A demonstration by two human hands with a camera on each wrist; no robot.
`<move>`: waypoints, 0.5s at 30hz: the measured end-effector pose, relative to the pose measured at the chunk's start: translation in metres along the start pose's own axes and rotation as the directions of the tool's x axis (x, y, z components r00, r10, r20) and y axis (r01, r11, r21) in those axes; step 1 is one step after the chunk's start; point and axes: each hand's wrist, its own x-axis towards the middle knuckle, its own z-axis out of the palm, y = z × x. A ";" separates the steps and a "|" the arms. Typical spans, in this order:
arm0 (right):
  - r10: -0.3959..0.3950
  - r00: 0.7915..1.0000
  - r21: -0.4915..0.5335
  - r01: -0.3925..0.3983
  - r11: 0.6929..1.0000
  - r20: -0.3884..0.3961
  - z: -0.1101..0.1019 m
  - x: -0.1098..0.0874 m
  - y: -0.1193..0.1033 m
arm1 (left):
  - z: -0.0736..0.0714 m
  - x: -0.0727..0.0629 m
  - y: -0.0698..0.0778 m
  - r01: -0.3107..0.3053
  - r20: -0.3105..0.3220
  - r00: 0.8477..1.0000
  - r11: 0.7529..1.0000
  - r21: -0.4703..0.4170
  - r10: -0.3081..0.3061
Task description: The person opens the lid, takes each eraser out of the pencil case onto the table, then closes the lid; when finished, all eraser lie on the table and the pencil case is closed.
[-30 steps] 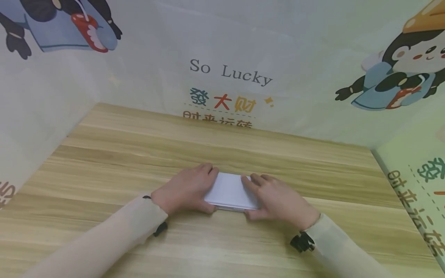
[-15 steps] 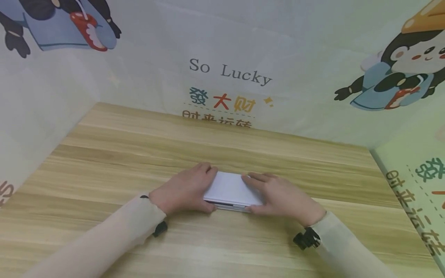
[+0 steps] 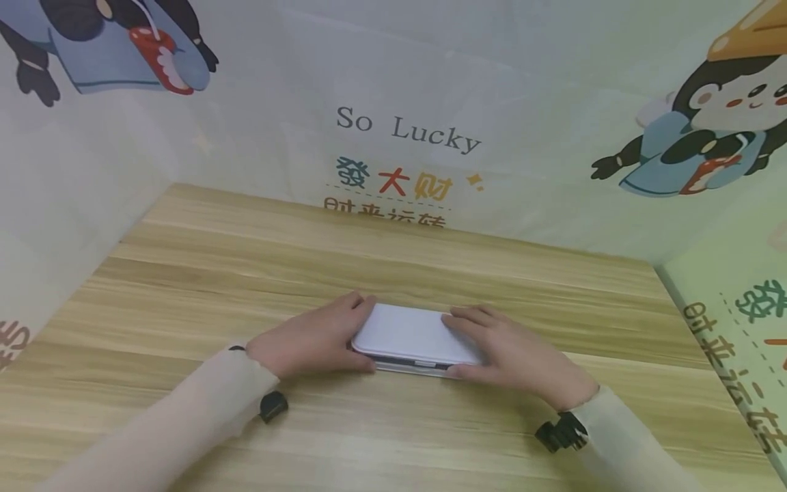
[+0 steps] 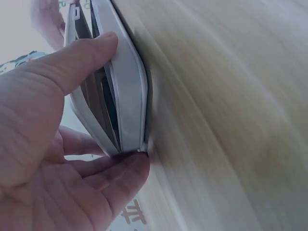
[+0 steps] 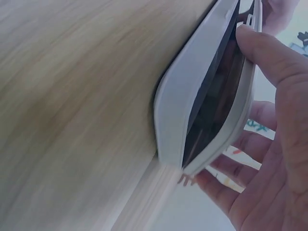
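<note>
A flat white hinged case with rounded corners lies on the wooden table, its lid raised a little along the near edge. My left hand holds the left end: in the left wrist view the thumb reaches across the gap onto the base's rim, and fingers curl at the back corner. At the other end my right hand grips the lid, with the thumb at its front edge and fingers behind it. A dark, glossy interior shows through the gap; what is inside cannot be made out.
The light wood-grain table runs back to a pale printed cloth wall with lettering and cartoon figures. Similar cloth walls stand on the left and right sides. Black wrist cameras sit at both cuffs.
The case's lid has come up from closed to slightly ajar, and the dark gap has widened. Both hands have shifted outward, left hand leftward and right hand rightward, uncovering more of the lid.
</note>
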 end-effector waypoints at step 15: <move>-0.050 0.987 0.031 0.056 0.998 -0.151 -0.002 -0.026 0.012 | -0.001 0.001 -0.012 -0.010 -0.006 1.000 0.997 -0.075 0.010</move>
